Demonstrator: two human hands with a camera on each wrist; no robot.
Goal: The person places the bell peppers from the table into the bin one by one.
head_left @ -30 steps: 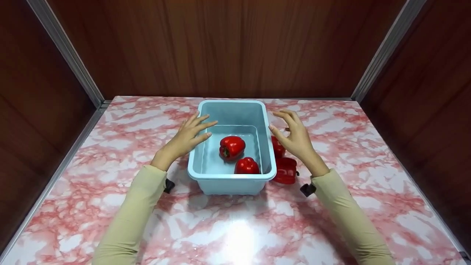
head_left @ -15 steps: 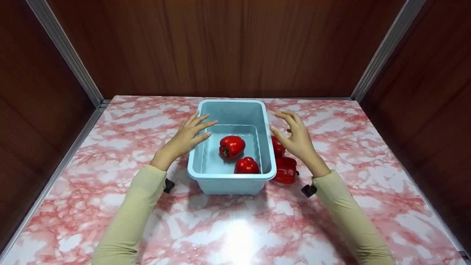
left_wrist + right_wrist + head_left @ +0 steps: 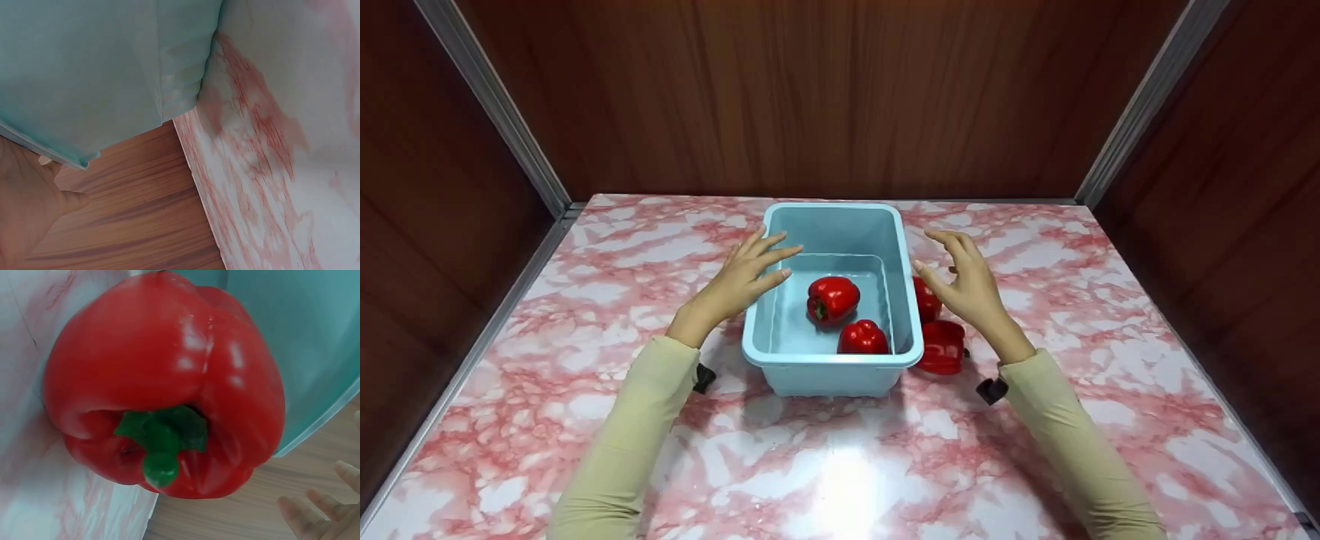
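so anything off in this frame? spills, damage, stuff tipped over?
Nothing stands out. The bin sits upright with two peppers inside; two more lie on the table by its right wall. No spills or damage visible.

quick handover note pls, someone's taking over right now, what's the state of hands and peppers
Left hand: open, fingers on the bin's left rim, holding nothing.
Right hand: open, no grip, over the far pepper outside the bin's right wall.
Done: two peppers in the bin.
Left: two on the table right of the bin, the near one beside its front corner.
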